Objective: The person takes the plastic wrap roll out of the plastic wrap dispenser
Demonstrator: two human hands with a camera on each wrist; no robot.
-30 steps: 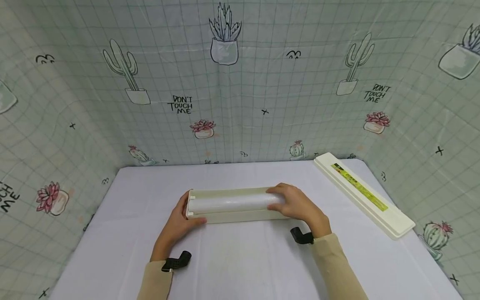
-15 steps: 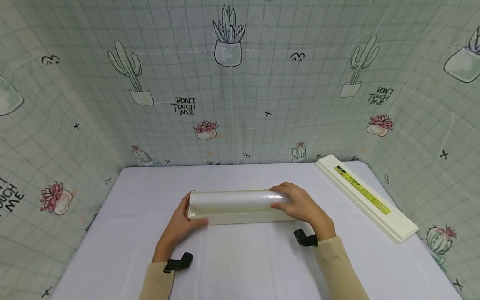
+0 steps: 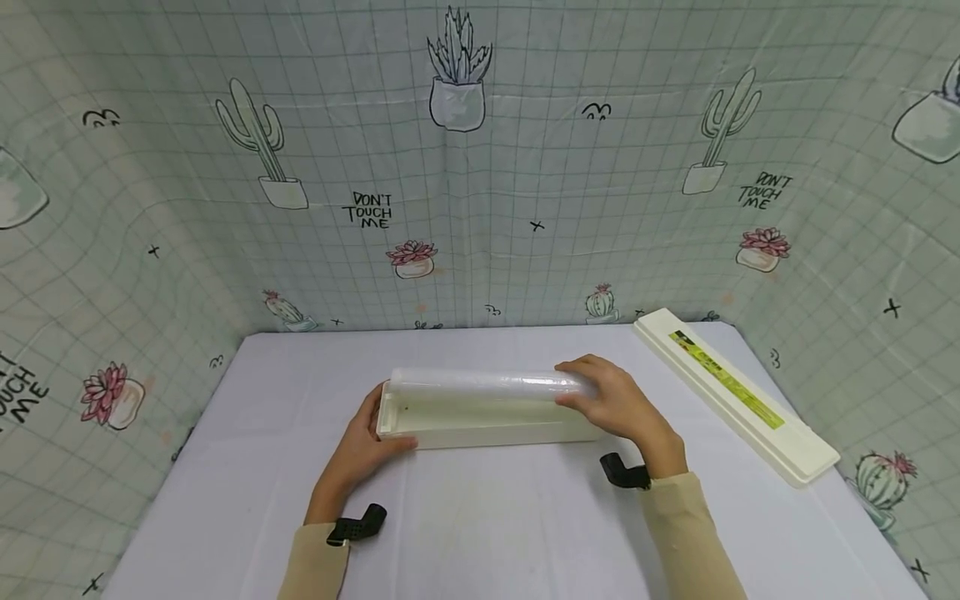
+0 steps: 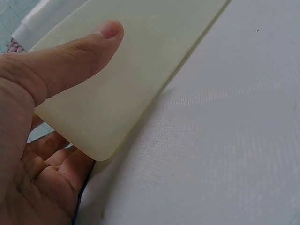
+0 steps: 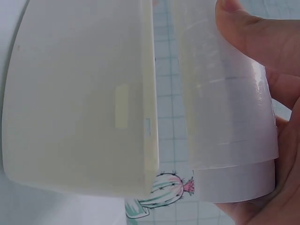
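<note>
- Cling film roll (image 3: 480, 385): lifted clear of the cream tray (image 3: 480, 423), hovering just above its far edge, level with the table
- Probably light for its length, with a stiff core (image 5: 234, 180) under slick film layers; smooth wrap likely slippery under bare fingers, and soft enough to dent or crease if squeezed hard
- Best taken near one end, fingers curled round the full girth, or by both ends so as not to tilt
- Looks like a long translucent white cylinder, glossy, with faint layered edges and a plain white tube end showing in the right wrist view
- Right hand (image 3: 618, 406): curled round the right end of the roll, thumb on the near side, fingers over the top, carrying it
- Left hand (image 3: 365, 442): clasping the left end of the tray, thumb (image 4: 75, 56) lying along its near wall, fingers round the end, pinning it to the white table (image 3: 487, 517)
- Tray itself: long, shallow, pale cream, open on top, resting flat at mid-table
- Matching lid (image 3: 735, 396) with a green label strip lying well apart at the far right, set at a slant
- Cactus-print sheet (image 3: 450, 167) all round as backdrop
</note>
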